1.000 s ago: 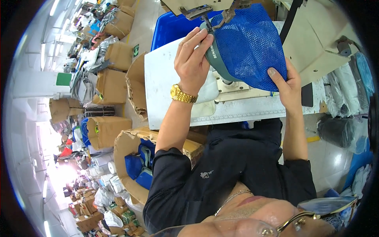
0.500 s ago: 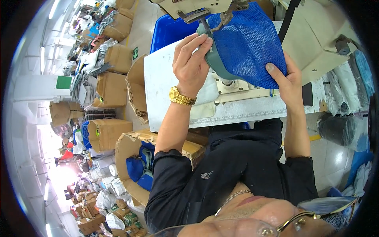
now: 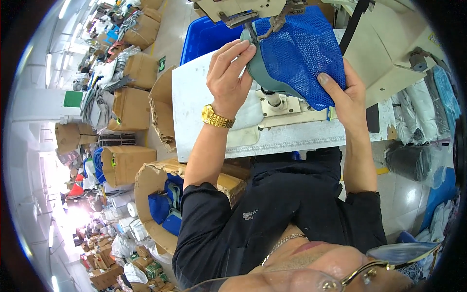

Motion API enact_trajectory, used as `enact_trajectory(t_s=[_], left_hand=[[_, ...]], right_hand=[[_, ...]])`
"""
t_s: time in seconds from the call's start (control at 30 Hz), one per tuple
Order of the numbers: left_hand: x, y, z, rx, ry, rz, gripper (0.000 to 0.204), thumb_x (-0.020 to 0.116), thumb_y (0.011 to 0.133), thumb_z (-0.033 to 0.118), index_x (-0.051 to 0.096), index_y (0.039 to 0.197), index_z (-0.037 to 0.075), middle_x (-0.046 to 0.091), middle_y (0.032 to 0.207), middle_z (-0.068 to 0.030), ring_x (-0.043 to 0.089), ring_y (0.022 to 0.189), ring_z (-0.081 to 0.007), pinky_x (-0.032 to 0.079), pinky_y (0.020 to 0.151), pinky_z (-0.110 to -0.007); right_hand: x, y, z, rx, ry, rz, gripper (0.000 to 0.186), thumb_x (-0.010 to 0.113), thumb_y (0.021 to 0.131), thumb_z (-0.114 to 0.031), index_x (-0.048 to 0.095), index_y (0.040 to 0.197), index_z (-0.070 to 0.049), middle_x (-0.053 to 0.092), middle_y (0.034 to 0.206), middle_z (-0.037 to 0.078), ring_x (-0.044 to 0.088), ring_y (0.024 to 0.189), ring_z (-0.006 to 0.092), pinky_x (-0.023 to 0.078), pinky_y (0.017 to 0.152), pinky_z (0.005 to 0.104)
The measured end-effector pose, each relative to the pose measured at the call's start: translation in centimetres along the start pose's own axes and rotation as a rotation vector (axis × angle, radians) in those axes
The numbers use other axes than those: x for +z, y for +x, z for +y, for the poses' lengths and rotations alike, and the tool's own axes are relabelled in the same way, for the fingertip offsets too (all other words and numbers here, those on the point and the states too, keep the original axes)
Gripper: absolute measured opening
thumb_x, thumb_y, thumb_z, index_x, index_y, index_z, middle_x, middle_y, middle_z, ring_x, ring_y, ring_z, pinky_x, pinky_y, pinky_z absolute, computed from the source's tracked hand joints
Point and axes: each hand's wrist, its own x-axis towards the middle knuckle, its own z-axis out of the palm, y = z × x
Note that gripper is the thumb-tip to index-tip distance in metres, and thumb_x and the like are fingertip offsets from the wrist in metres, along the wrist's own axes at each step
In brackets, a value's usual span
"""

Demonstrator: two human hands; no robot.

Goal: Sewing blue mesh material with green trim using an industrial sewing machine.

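Observation:
A blue mesh fabric piece [image 3: 304,53] with a grey-green band [image 3: 265,73] along its edge lies under the head of a sewing machine [image 3: 243,9]. My left hand [image 3: 228,73] is closed, its fingertips pinching the band close to the presser foot [image 3: 253,36]. On the piece's right side, my right hand [image 3: 348,97] grips the mesh, thumb on top and the other fingers mostly hidden behind it. Below the band, a metal post [image 3: 271,99] rises from the machine's base plate. Where the needle meets the band cannot be made out clearly.
The white worktable [image 3: 194,112] has a ruler strip along its near edge. Behind it stands a blue bin [image 3: 202,39]. At the left, an open carton [image 3: 146,199] holds blue and grey pieces [image 3: 160,207]. Plastic-wrapped bundles [image 3: 421,112] lie at the right.
The whole view has shifted slightly left. The mesh piece's lower edge has turned a little, showing more of the metal post. Both hands keep their hold.

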Motion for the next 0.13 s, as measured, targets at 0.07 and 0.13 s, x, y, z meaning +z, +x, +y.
enact_trajectory(t_s=[0.07, 0.13], left_hand=[[-0.05, -0.05, 0.11, -0.014, -0.014, -0.006, 0.033, 0.074, 0.07, -0.003, 0.074, 0.101, 0.007, 0.07, 0.106, -0.0072, 0.066, 0.102, -0.0253, 0.054, 0.087, -0.035], [-0.12, -0.08, 0.17, -0.029, -0.029, -0.012, 0.033, 0.072, 0.071, -0.006, 0.075, 0.101, 0.006, 0.07, 0.107, -0.0079, 0.066, 0.103, -0.0252, 0.052, 0.09, -0.035]], right_hand=[[-0.11, 0.31, 0.18, 0.001, -0.006, -0.003, 0.034, 0.064, 0.091, -0.008, 0.059, 0.123, 0.002, 0.068, 0.101, 0.006, 0.062, 0.087, 0.0093, 0.051, 0.077, 0.024], [-0.06, 0.6, 0.19, -0.012, -0.021, -0.004, 0.036, 0.066, 0.09, -0.011, 0.059, 0.124, 0.0, 0.068, 0.101, 0.005, 0.062, 0.087, 0.0098, 0.051, 0.078, 0.0244]])
